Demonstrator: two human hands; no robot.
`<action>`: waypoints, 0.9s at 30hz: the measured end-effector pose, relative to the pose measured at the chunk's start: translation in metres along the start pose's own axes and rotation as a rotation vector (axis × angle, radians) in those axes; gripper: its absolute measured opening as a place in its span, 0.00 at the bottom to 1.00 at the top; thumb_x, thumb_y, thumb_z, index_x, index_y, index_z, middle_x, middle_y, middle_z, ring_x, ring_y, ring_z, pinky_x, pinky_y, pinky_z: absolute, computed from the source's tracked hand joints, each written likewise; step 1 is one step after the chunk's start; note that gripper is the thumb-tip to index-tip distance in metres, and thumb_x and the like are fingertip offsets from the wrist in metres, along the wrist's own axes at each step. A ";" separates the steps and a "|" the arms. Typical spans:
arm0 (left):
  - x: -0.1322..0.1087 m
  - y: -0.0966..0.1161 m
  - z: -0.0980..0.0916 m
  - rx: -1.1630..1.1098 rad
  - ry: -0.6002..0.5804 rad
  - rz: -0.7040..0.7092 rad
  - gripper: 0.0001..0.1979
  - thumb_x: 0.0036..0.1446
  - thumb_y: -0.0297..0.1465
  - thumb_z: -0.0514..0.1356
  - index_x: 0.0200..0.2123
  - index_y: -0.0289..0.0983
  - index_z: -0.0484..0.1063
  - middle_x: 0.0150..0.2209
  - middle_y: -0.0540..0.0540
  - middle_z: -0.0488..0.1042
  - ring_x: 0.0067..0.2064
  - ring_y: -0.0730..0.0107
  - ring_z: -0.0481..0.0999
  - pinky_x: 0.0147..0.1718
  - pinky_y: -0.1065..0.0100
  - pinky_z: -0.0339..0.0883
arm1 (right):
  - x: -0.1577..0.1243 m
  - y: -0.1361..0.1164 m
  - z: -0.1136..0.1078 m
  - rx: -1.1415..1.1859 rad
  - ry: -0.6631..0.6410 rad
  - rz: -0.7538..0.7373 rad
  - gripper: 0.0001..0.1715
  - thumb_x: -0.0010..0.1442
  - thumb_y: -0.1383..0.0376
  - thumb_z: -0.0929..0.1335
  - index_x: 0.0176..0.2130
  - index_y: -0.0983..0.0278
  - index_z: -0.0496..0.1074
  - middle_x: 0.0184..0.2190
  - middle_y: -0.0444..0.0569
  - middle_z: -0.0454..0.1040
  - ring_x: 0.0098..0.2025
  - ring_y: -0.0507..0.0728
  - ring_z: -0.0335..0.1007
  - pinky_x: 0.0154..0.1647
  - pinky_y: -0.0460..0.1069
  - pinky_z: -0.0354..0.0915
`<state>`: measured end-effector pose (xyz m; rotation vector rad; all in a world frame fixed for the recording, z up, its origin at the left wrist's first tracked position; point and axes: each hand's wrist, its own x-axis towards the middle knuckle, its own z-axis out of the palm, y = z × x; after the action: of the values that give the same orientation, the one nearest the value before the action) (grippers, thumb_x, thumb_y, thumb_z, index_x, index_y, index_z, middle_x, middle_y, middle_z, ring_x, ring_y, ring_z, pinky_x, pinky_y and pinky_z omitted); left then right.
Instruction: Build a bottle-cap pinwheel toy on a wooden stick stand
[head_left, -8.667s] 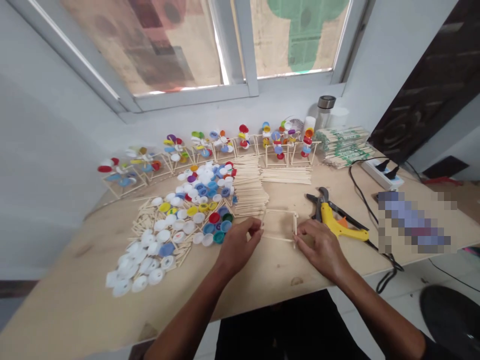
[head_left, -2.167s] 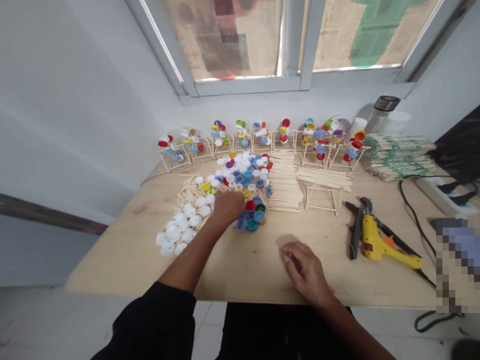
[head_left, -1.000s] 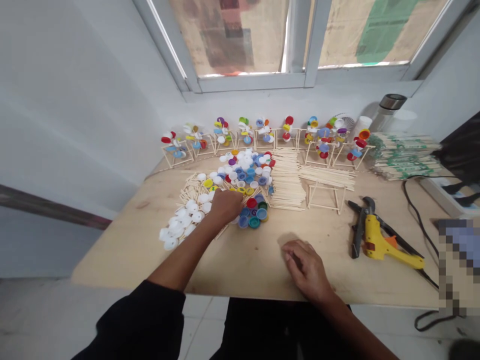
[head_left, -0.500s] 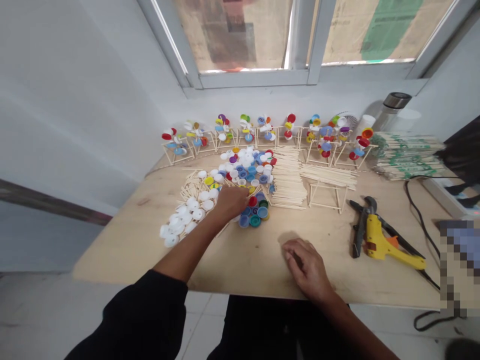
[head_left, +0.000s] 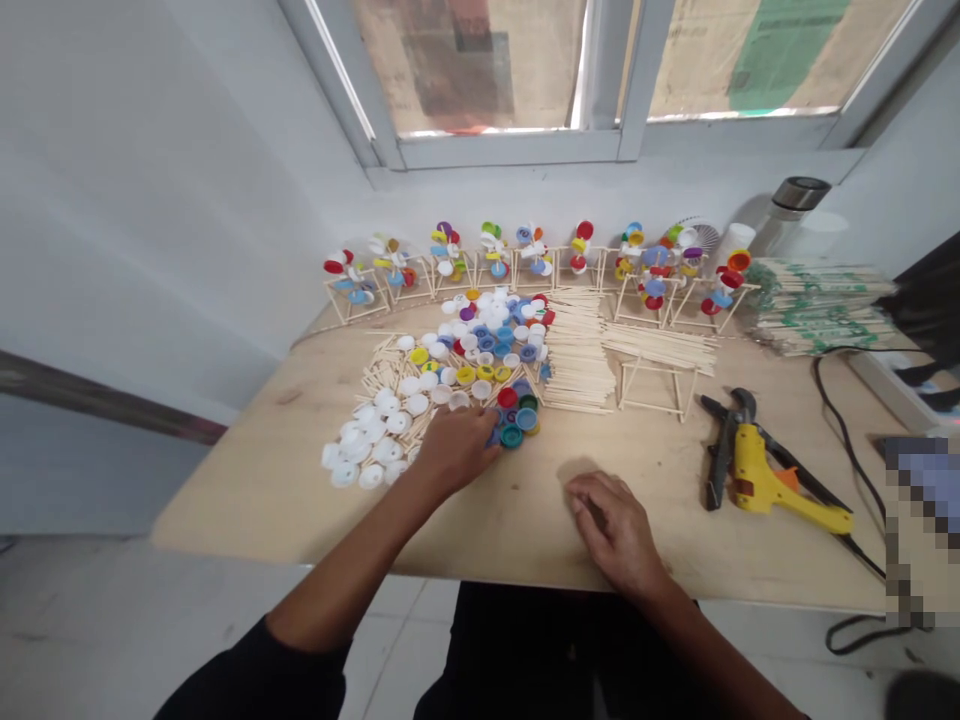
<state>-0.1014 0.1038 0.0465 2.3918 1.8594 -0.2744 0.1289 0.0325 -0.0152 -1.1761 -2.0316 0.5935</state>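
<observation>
My left hand (head_left: 459, 445) reaches into the near edge of the coloured bottle caps, with its fingers closed at a blue bottle cap (head_left: 493, 438). Its fingertips are partly hidden. Red, green and teal caps (head_left: 511, 436) lie just beyond them. To the left of this hand spreads a pile of white caps (head_left: 360, 440), and more mixed caps (head_left: 495, 345) lie further back. My right hand (head_left: 615, 530) rests on the table near its front edge, fingers loosely curled in, with nothing visible in them.
Bundled wooden sticks (head_left: 581, 355) lie behind the caps, beside a small stick frame (head_left: 656, 390). A yellow glue gun (head_left: 772, 480) and black pliers-like tool (head_left: 721, 450) lie right. Finished cap wheels on stick frames (head_left: 536, 265) line the wall. Packed sticks (head_left: 817, 305) and a flask (head_left: 791, 215) stand back right.
My left hand has moved back toward me and slightly left, from the middle of the caps to the near coloured ones, uncovering yellow and white caps. My right hand has stayed put.
</observation>
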 end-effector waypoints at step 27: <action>-0.100 -0.041 0.060 -0.134 0.373 -0.488 0.17 0.60 0.36 0.51 0.51 0.40 0.69 0.47 0.40 0.74 0.48 0.54 0.73 0.45 0.59 0.65 | -0.003 0.005 0.001 -0.046 -0.002 -0.012 0.09 0.63 0.65 0.62 0.40 0.60 0.72 0.38 0.50 0.78 0.40 0.58 0.75 0.43 0.53 0.68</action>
<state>-0.1694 0.0075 0.0098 1.9706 2.5191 0.2777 0.1317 0.0325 -0.0204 -1.1890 -2.0628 0.5454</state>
